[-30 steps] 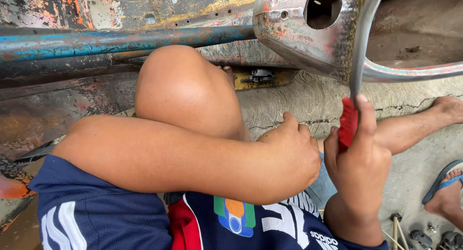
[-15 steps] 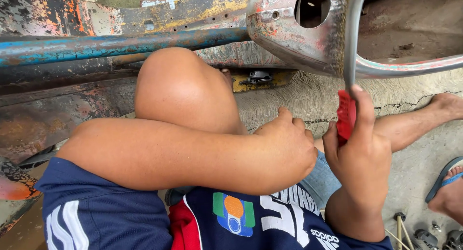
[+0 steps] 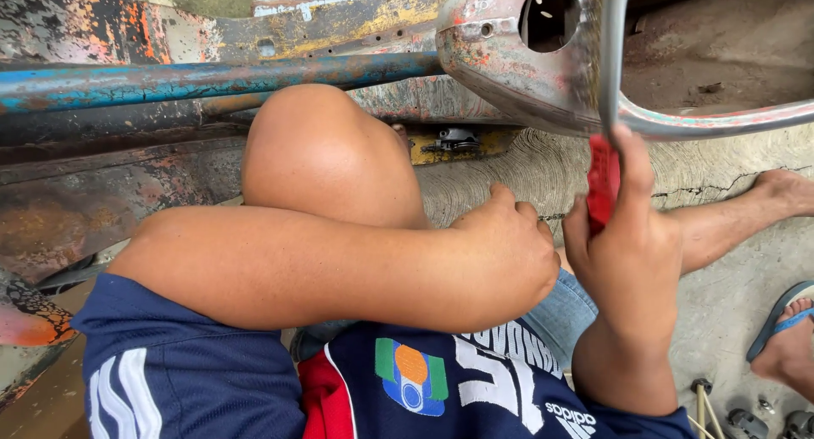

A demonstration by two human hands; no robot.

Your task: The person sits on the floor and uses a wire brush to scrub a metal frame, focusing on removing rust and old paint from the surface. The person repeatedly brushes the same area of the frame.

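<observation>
Fingers (image 3: 634,163) of the right hand (image 3: 632,261) are wrapped around the red handle (image 3: 603,185) of a tool whose grey metal shaft (image 3: 612,58) rises against the rim of a rusty, paint-flaked metal shell (image 3: 509,58). Beside it the left hand (image 3: 509,248) is curled into a loose fist holding nothing, resting by the raised knee (image 3: 326,155). Behind lies a blue pipe (image 3: 212,76), below a cracked concrete floor (image 3: 721,303) with a sandalled foot (image 3: 784,333).

Soft even daylight, sharp, faint shadows
</observation>
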